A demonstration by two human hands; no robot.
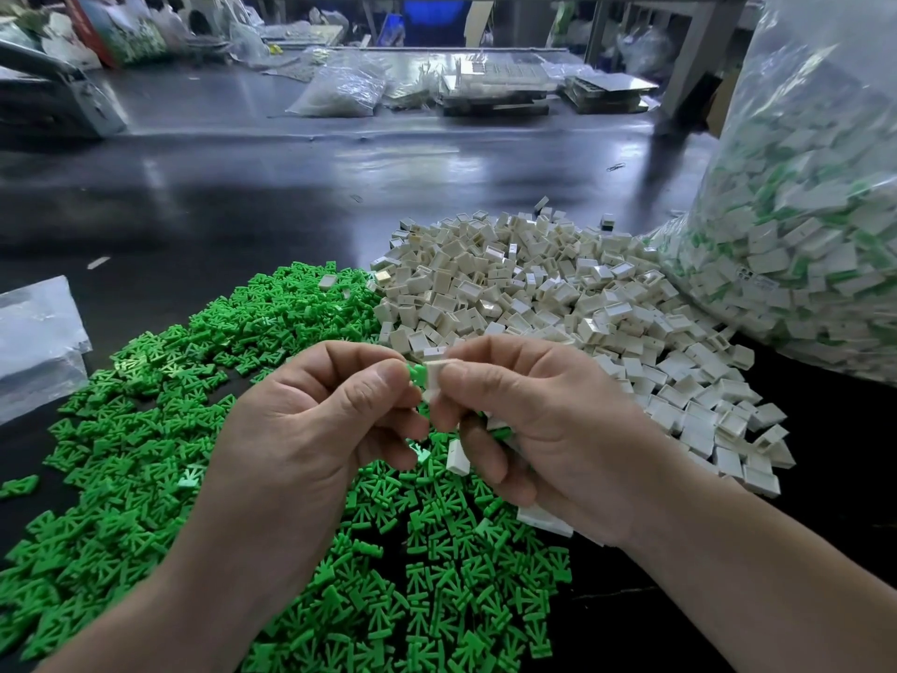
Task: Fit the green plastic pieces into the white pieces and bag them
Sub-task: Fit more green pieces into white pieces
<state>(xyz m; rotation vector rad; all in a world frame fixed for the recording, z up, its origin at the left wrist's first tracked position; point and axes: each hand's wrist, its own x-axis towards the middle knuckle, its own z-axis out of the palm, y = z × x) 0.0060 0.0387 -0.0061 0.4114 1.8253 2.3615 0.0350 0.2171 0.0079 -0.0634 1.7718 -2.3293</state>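
At the centre of the frame, a worker's two hands meet above a dark worktop [204, 216]: the left hand [310, 429] pinches a green piece [414, 374] between thumb and forefinger, while the right hand [543, 429] pinches a white piece [433, 374], the two parts touching end to end. The right hand's lower fingers are also curled round spare white pieces [457, 456] held against the palm. Beneath the hands and across the lower left of the frame lies a wide heap of green pieces [145, 429]; just beside it, at centre right, rises a heap of white pieces [534, 293], with one stray white part resting on the green near the top of that heap. Along the right edge stands a large clear bag [801, 235] filled with white parts showing green inside, its base touching the white heap. A flat clear plastic bag [34, 342] lies at the left edge. At the upper centre, well apart from the heaps, sit further plastic bags [340, 89] and stacked trays [495, 85].
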